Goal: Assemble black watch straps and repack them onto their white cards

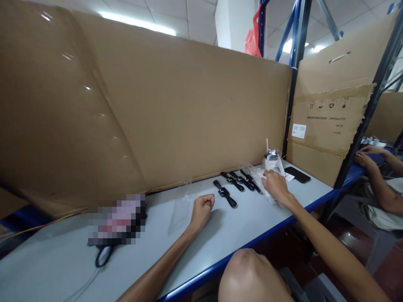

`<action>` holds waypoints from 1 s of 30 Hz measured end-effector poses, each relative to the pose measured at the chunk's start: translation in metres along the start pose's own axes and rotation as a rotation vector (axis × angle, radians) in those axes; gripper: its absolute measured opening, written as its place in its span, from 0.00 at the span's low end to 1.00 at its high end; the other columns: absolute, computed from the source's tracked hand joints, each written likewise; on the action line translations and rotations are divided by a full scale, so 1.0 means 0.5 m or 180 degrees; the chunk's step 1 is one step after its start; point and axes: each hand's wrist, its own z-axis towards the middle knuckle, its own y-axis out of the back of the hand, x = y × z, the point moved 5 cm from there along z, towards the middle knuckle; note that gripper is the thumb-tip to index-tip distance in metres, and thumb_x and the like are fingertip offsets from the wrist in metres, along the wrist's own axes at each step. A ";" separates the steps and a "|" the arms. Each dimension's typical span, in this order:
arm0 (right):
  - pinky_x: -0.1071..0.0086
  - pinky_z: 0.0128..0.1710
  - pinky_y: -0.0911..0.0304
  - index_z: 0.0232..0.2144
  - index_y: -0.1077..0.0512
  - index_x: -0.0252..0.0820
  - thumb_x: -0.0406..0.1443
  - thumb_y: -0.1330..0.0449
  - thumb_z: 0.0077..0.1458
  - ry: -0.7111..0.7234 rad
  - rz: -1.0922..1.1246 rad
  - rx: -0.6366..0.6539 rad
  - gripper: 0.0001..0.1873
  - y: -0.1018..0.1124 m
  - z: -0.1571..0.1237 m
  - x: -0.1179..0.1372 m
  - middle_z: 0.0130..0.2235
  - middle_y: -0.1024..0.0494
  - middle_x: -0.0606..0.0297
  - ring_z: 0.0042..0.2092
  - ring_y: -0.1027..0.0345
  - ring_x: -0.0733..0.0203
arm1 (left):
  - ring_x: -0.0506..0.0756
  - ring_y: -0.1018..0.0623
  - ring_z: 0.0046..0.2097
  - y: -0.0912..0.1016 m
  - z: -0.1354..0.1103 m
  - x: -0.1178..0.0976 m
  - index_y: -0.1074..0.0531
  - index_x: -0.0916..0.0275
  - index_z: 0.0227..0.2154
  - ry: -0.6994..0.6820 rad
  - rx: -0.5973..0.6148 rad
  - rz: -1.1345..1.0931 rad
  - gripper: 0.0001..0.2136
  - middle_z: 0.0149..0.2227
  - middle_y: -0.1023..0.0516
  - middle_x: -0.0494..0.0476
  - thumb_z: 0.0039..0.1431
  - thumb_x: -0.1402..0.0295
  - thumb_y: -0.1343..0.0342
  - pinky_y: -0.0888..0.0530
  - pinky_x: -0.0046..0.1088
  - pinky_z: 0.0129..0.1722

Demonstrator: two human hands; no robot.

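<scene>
My left hand (202, 211) rests on the table as a closed fist, with no object showing in it. Just right of it lies a black two-handled tool (224, 193) that looks like a spokeshave. Several similar black spokeshaves (242, 181) lie side by side farther right, towards the cardboard. My right hand (276, 187) reaches over a pile of clear plastic bags (267, 196), its fingers bent down and closed on a bag; the fingertips are partly hidden. A flat clear plastic bag (180, 212) lies left of my left hand.
A clear cup with a straw (272, 158) and a black phone (297, 175) stand and lie at the right end. A blurred-out object with a dark loop (121, 222) lies at left. Cardboard (201, 109) walls the back. Another person's hands (367, 157) are at the far right.
</scene>
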 end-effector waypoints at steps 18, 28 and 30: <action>0.64 0.45 0.35 0.56 0.28 0.39 0.28 0.53 0.70 0.0385 -0.0362 0.0259 0.19 -0.069 0.006 0.031 0.44 0.16 0.48 0.48 0.20 0.48 | 0.51 0.42 0.23 -0.006 0.001 -0.003 0.44 0.57 0.12 -0.0005 0.0010 0.0035 0.04 0.15 0.44 0.50 0.34 0.66 0.57 0.46 0.28 0.26; 0.63 0.45 0.36 0.56 0.29 0.38 0.31 0.54 0.72 0.0590 -0.0319 0.0276 0.18 -0.069 0.002 0.046 0.44 0.16 0.49 0.47 0.20 0.46 | 0.50 0.42 0.23 -0.007 -0.002 -0.007 0.44 0.58 0.12 -0.0003 0.0060 -0.0002 0.03 0.15 0.44 0.49 0.35 0.67 0.57 0.47 0.28 0.26; 0.63 0.44 0.36 0.55 0.29 0.38 0.32 0.55 0.72 0.0435 -0.0225 0.0167 0.18 -0.060 0.012 0.041 0.43 0.16 0.48 0.46 0.20 0.45 | 0.50 0.42 0.23 -0.007 -0.002 -0.005 0.44 0.58 0.12 -0.0026 0.0063 -0.0046 0.04 0.15 0.44 0.49 0.35 0.68 0.56 0.46 0.27 0.26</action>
